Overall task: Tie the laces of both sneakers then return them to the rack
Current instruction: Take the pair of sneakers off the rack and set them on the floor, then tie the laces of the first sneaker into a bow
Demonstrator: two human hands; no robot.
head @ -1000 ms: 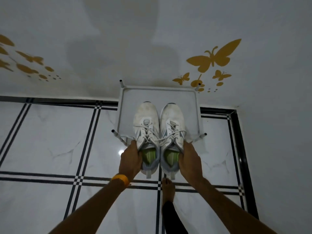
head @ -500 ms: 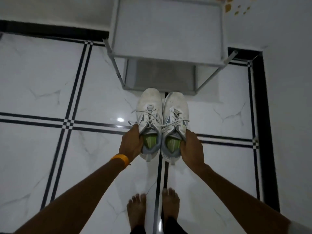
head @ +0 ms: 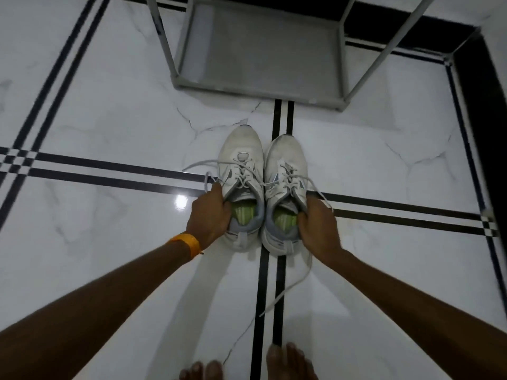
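Two white sneakers with green insoles sit side by side, toes pointing away from me, low over or on the white marble floor. My left hand (head: 210, 215) grips the collar of the left sneaker (head: 241, 157). On the right sneaker's (head: 286, 160) collar, my right hand (head: 318, 229) holds the outer edge. Their laces are untied; loose ends (head: 285, 292) trail down toward my feet and out to the left. The grey rack (head: 260, 89) stands just beyond the toes, with nothing on its lower shelf.
My bare toes (head: 288, 360) show at the bottom edge. Black inlay lines (head: 109, 163) cross the floor. A wide black border (head: 482, 105) and a wall run along the right side. A ceiling light glares off the tile (head: 181, 201) left of my left hand.
Both sneakers left the rack's top shelf in my hands and came down toward the floor in front of it. My view tipped downward, and the laces now hang loose.
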